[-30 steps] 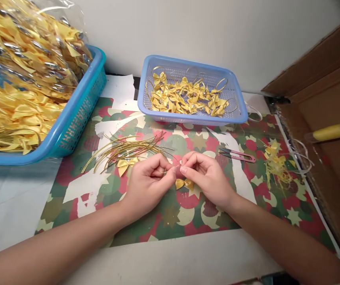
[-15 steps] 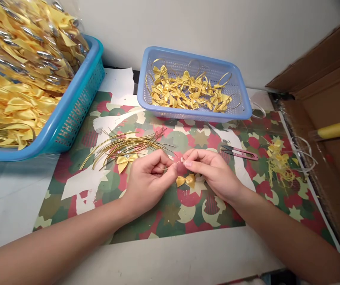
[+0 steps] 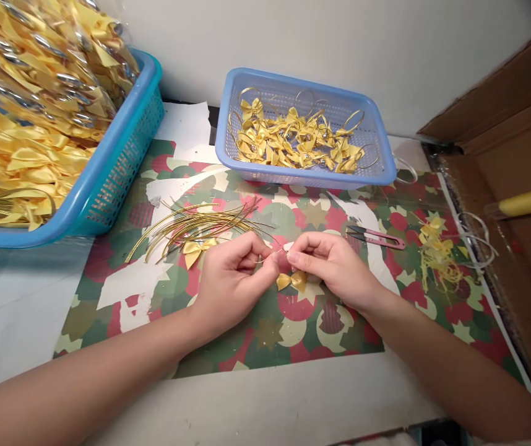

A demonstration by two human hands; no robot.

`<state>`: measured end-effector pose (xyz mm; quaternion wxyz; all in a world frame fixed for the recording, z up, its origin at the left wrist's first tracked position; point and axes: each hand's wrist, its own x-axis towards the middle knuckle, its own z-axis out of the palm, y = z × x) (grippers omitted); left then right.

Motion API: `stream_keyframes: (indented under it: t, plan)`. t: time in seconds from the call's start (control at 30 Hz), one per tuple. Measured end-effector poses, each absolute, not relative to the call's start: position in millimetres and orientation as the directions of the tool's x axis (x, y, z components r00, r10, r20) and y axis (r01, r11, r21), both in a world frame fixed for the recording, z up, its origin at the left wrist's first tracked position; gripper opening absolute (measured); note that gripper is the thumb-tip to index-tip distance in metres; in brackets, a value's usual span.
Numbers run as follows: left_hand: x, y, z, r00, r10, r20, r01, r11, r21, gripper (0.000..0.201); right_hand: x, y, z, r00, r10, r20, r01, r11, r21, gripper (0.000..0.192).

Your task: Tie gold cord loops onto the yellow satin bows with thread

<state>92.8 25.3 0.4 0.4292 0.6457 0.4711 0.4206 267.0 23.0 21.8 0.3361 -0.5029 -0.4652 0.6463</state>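
Head view: a yellow bow [image 3: 292, 282], likely light, soft and slippery, sits nearest, best held at its knot. Just beyond, the left hand [image 3: 235, 282] has a closed grip on thin, probably springy wire [image 3: 259, 262]; the right hand [image 3: 336, 267] is pinched together on something too small to tell.

Plain pale wall [image 3: 321, 37] behind, brown cardboard [image 3: 516, 148] at right, whitish tabletop [image 3: 247, 409] below.

The person's left hand [image 3: 235, 279] and right hand [image 3: 333, 266] are bare, the right thumbnail [image 3: 294, 256] rounded. The left forearm [image 3: 107, 378] and right forearm [image 3: 446, 365] are slim and uncovered, each tapering smoothly towards the hand.
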Motion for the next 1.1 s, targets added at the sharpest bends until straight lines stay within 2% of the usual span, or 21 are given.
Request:
stream_keyframes:
  t: [0.17, 1.1]
  plan:
    - [93.8, 26.4, 2.0, 0.203, 0.969, 0.138, 0.261, -0.189, 0.946, 0.025, 268.1, 24.1, 22.0, -0.267, 0.908, -0.322, 0.037, -0.324, -0.945, 0.029]
    - [93.2, 26.5, -1.9, 0.198, 0.963, 0.184, 0.250, -0.231, 0.940, 0.025, 267.1, 23.8, 22.3, -0.243, 0.913, -0.328, 0.049, -0.326, -0.944, 0.024]
